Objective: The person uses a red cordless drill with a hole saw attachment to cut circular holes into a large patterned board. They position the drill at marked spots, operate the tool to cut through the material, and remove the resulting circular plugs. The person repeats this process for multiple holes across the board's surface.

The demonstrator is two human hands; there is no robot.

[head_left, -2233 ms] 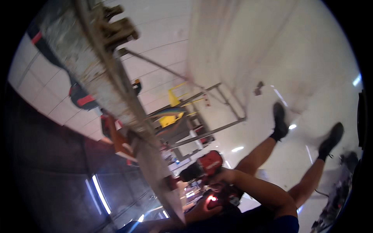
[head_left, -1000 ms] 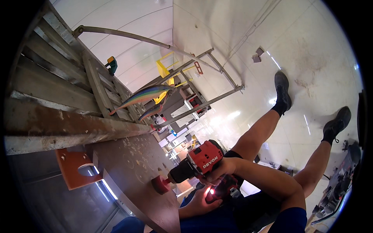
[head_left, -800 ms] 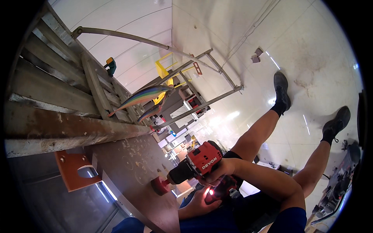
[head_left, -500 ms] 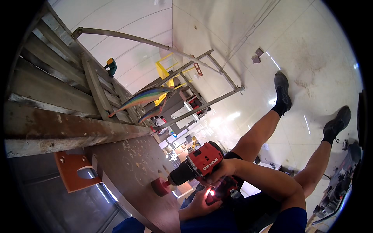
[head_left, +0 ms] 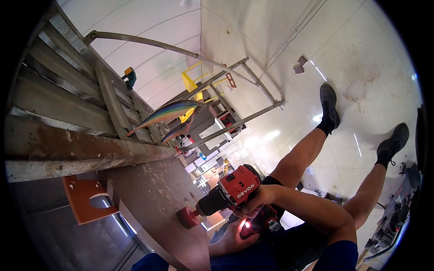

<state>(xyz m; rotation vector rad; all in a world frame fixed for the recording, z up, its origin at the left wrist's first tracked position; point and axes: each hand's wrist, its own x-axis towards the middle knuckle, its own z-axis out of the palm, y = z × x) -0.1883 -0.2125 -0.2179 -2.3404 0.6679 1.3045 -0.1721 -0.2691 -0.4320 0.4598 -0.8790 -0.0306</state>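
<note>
A red and black cordless drill [head_left: 237, 187] is held in front of my body, with a red hole saw [head_left: 186, 217] in its chuck. The toothed end of the saw meets the face of a brown board [head_left: 156, 212], which bears several round ring marks. My right hand [head_left: 258, 201] wraps around the drill's handle below the motor housing. Lower down, my left hand [head_left: 237, 237] grips the base of the drill, where a light glows. Some of its fingers are hidden behind the tool.
A rusty metal beam [head_left: 90, 156] and slatted frame lie along the left, beside the board. An orange bracket [head_left: 88, 198] sits under the beam. Striped cloth straps [head_left: 169, 112] hang from the frame. Beyond stand a metal stand [head_left: 235, 124], yellow frames [head_left: 190, 83] and pale tiled floor [head_left: 289, 113].
My left hand's fingers have shifted slightly at the drill's base. The drill and hole saw stay at nearly the same spot on the board.
</note>
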